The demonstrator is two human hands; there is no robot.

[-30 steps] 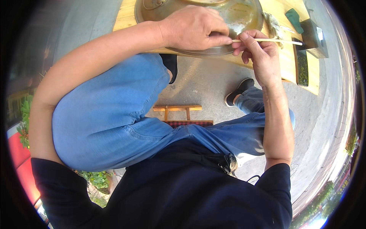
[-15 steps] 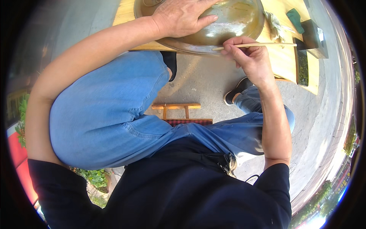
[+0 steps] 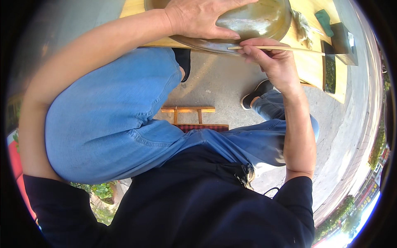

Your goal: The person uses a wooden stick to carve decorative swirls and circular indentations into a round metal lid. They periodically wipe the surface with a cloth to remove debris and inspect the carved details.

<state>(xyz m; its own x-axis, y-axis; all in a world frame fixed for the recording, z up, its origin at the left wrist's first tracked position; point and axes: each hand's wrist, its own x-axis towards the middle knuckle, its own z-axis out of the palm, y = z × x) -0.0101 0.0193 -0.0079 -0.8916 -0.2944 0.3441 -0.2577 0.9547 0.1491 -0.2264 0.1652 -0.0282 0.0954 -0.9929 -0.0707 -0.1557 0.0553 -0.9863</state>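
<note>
A large round metal dish (image 3: pixel 264 18), shiny and brown-stained, rests at the near edge of a yellow wooden table (image 3: pixel 310 68); whether it is a lid or a basin I cannot tell. My left hand (image 3: pixel 202 18) lies on its surface with the fingers spread, its far fingertips close to the picture's top edge. A thin, pale wooden stick (image 3: pixel 308 51), like a chopstick, is pinched between the thumb and fingers of my right hand (image 3: pixel 277 66). The stick lies nearly level, its left tip at the dish's near rim, its other end pointing right over the table.
Right of the dish lie a crumpled whitish cloth or bag (image 3: pixel 302 29) and a green cloth (image 3: pixel 324 21). A dark box (image 3: pixel 343 41) and a dark rectangular tray (image 3: pixel 329 70) stand at the table's right edge. Below me is a wooden stool (image 3: pixel 188 109) with a checked seat.
The dish and table sit slightly higher in view. My right hand and the stick's tip have shifted a little left relative to the dish. Both hands keep the same hold.
</note>
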